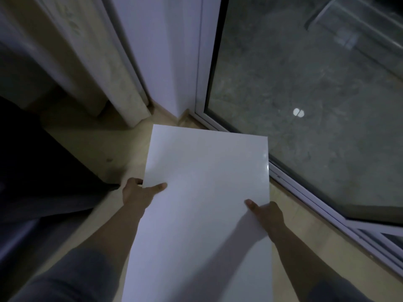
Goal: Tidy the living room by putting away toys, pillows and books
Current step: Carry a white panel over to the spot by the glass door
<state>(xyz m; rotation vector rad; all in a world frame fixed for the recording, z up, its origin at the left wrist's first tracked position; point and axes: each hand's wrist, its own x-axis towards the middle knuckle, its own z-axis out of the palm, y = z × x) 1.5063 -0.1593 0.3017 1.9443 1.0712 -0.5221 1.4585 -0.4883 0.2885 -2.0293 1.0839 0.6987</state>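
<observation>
Left hand (136,194) clamps the left edge of a big white glossy board (202,210), thumb on top, fingers curled under. Right hand (267,214) pinches the right edge the same way, thumb on the face, rest hidden beneath. So both hands closed on it; can't tell if it's a book cover, box lid or panel, since no print shows.

Board is carried flat-ish over the beige floor (104,147), far end pointing at the corner where the white wall (152,53) meets the glass door (305,94) w/ its frame rail.

Risks, imo: surface looks slick and the grips are only at the edges, so it could slide out or tip fwd if either thumb eases. Far corner is near the door frame; pushing on could knock glass or scrape it. Room is dim, so footing by the dark furniture (43,171) on the left is iffy.

Containers: none visible, no bin, shelf or basket in view, so nowhere obvious to stow it yet.
</observation>
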